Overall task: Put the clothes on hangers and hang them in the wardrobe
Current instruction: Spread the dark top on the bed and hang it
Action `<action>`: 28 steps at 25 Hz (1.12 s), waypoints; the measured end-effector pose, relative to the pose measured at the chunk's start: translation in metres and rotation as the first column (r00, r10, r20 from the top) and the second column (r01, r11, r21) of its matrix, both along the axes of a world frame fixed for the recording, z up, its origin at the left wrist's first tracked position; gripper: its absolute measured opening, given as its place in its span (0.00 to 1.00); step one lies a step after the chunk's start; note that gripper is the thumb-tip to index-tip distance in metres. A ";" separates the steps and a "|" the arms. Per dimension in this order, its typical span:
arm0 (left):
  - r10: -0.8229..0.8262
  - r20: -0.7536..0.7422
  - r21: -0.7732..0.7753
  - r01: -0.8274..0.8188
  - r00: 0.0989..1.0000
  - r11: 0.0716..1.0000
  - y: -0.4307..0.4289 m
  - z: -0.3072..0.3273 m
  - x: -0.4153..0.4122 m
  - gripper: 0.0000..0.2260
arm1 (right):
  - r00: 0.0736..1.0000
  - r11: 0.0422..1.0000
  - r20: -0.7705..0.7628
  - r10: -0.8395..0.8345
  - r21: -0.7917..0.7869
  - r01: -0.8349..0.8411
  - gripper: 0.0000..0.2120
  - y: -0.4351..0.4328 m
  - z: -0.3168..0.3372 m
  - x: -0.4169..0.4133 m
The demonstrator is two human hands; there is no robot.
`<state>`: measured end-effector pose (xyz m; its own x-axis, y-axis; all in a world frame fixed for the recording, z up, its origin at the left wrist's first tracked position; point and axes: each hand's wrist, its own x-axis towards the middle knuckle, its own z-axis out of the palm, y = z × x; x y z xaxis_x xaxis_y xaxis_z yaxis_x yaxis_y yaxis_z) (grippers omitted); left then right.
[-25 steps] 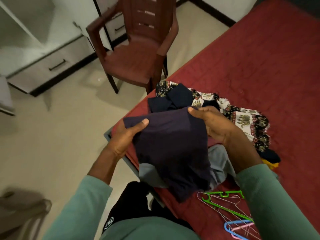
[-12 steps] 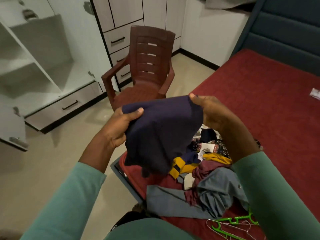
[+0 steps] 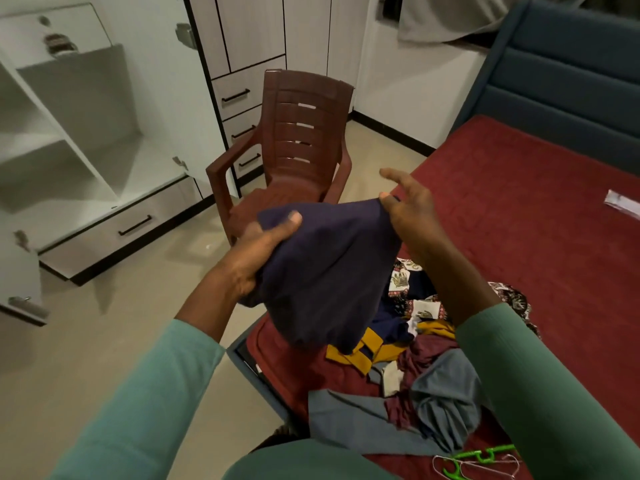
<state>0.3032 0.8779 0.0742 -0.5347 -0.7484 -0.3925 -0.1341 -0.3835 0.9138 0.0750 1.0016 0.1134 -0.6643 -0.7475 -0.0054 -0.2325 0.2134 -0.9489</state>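
Note:
I hold a dark navy garment (image 3: 325, 271) up in front of me, above the bed's corner. My left hand (image 3: 258, 252) grips its left edge, thumb on top. My right hand (image 3: 408, 209) pinches its right edge between thumb and a finger, the other fingers spread. Below lies a pile of clothes (image 3: 415, 368): grey, maroon, mustard and a patterned piece. A green hanger (image 3: 481, 460) and wire hangers lie at the bottom right. The open white wardrobe (image 3: 79, 140) stands at the left.
A brown plastic chair (image 3: 294, 157) stands between the wardrobe and the bed (image 3: 536, 220), which has a red cover. Drawers (image 3: 239, 98) sit behind the chair. A blue headboard (image 3: 568, 77) rises at the right. An open wardrobe door (image 3: 20, 271) juts out at the left edge.
I have lifted the navy garment higher, away from the pile, and my view has risen toward the wardrobe and chair. My right hand's fingers have spread apart.

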 end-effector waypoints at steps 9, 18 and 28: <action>0.076 -0.104 -0.039 -0.081 0.992 0.996 -0.020 -0.010 0.003 0.35 | 1.000 0.957 -0.023 0.005 0.291 0.002 0.09 -0.029 0.008 -0.009; -0.070 0.229 -0.569 0.192 0.971 0.800 -0.066 0.036 0.018 0.18 | 0.948 0.899 -0.170 0.269 0.398 -0.184 0.13 -0.094 0.045 0.000; -0.312 0.151 -0.241 0.341 0.938 0.909 0.065 -0.041 0.013 0.11 | 0.951 0.814 -0.098 0.292 0.547 -0.194 0.08 0.025 -0.056 -0.045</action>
<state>0.3159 0.9428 0.0333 -0.7325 -0.6219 -0.2768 -0.3129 -0.0535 0.9483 0.0305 1.0271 0.0569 -0.4882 -0.8001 -0.3486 -0.4897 0.5818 -0.6494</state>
